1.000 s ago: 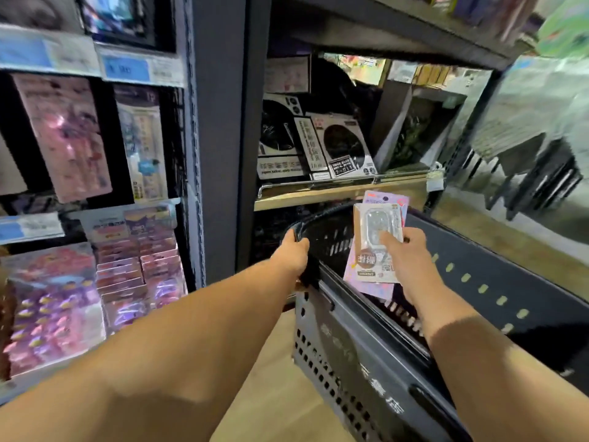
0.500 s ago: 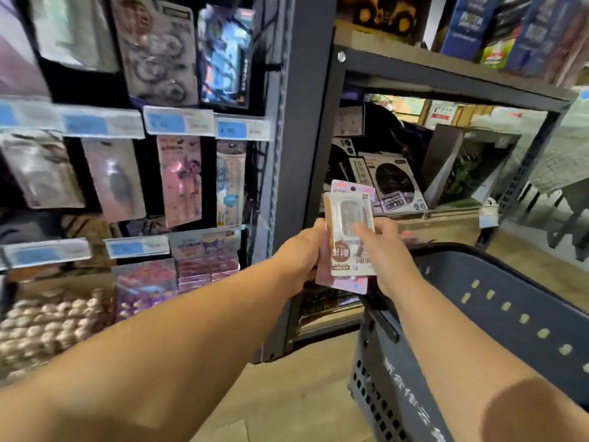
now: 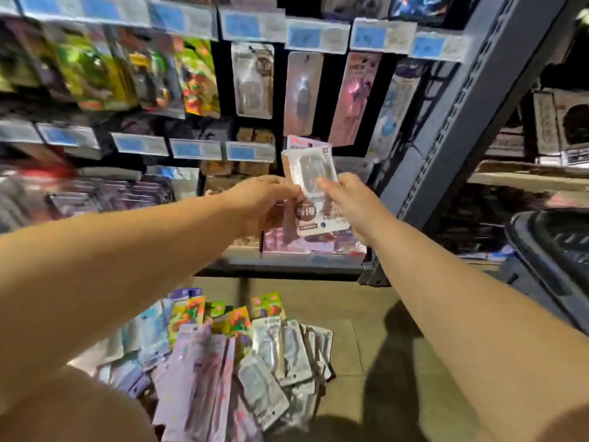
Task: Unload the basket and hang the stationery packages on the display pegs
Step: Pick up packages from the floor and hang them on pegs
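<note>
In the head view, both hands held a small stack of stationery packages (image 3: 314, 177) upright; the left hand (image 3: 263, 200) pinched its left edge with curled fingers; the right hand (image 3: 349, 202) gripped its right side, thumb on the clear front blister; the dark basket (image 3: 554, 247) sat at the right edge, well apart; hanging packs (image 3: 302, 94) lined the display board (image 3: 280, 90) behind, under blue price labels (image 3: 250, 25); a loose pile of packages (image 3: 242, 355) lay on the floor (image 3: 357, 301) below the arms.

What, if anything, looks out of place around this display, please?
A heap of packages lies scattered on the floor below the display, overlapping at all angles instead of hanging up.
</note>
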Demonstrator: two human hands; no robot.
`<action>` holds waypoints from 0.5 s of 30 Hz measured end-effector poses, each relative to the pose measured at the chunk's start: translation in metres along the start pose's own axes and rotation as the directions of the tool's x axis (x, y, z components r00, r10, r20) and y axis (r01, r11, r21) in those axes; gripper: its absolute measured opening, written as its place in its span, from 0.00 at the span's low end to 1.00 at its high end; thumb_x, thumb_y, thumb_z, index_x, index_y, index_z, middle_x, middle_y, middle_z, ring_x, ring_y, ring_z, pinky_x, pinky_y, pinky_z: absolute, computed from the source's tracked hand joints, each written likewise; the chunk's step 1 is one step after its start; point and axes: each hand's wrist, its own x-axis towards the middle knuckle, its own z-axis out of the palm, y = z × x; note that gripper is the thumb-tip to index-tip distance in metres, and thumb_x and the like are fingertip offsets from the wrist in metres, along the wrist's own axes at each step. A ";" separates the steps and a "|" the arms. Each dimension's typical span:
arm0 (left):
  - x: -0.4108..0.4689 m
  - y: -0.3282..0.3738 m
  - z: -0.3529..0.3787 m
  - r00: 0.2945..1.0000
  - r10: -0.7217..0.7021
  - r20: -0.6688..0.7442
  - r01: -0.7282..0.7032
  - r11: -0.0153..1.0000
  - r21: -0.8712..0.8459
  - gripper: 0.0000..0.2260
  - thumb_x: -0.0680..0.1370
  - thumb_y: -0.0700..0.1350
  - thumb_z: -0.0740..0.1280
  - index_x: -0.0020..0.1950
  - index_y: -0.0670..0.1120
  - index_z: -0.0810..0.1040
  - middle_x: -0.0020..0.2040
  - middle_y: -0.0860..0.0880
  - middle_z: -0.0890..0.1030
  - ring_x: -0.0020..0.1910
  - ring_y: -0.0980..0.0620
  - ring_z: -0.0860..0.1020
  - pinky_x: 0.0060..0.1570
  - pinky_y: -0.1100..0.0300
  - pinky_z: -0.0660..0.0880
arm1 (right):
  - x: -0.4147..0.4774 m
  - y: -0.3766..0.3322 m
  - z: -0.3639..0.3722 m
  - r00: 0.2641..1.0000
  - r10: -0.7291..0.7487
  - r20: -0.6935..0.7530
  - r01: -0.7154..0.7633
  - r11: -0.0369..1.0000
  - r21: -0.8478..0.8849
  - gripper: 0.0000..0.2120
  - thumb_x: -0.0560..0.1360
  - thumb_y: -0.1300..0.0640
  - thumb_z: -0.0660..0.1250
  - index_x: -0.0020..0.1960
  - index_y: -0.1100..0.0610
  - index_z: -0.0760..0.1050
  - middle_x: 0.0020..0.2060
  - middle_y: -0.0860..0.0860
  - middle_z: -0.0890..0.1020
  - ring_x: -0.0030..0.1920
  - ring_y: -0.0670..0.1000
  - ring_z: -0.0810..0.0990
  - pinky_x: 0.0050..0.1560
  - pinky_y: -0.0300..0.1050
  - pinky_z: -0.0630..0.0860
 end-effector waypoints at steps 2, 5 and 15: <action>-0.012 -0.013 -0.028 0.998 -0.027 -0.055 0.028 1.000 0.010 0.07 0.81 0.38 0.64 0.43 0.44 0.76 0.31 0.50 0.82 0.29 0.56 0.81 0.28 0.65 0.77 | -0.001 -0.002 0.029 0.999 0.008 0.053 -0.005 0.998 -0.058 0.19 0.79 0.41 0.61 0.58 0.57 0.70 0.48 0.49 0.77 0.49 0.50 0.76 0.48 0.47 0.72; -0.027 -0.046 -0.078 0.982 -0.146 -0.123 0.145 0.989 -0.019 0.02 0.78 0.38 0.67 0.47 0.44 0.78 0.36 0.49 0.84 0.33 0.54 0.82 0.34 0.61 0.81 | 0.001 0.009 0.087 0.985 0.056 0.163 -0.044 0.996 -0.078 0.19 0.77 0.40 0.62 0.52 0.56 0.69 0.47 0.55 0.79 0.45 0.52 0.77 0.44 0.47 0.72; -0.046 -0.186 -0.165 0.927 -0.373 -0.028 0.361 0.912 -0.193 0.08 0.77 0.34 0.66 0.39 0.43 0.78 0.34 0.48 0.82 0.30 0.55 0.79 0.33 0.65 0.75 | -0.017 0.093 0.196 0.886 0.360 0.292 -0.347 0.933 -0.097 0.17 0.77 0.42 0.65 0.55 0.56 0.71 0.48 0.52 0.80 0.47 0.52 0.80 0.50 0.53 0.78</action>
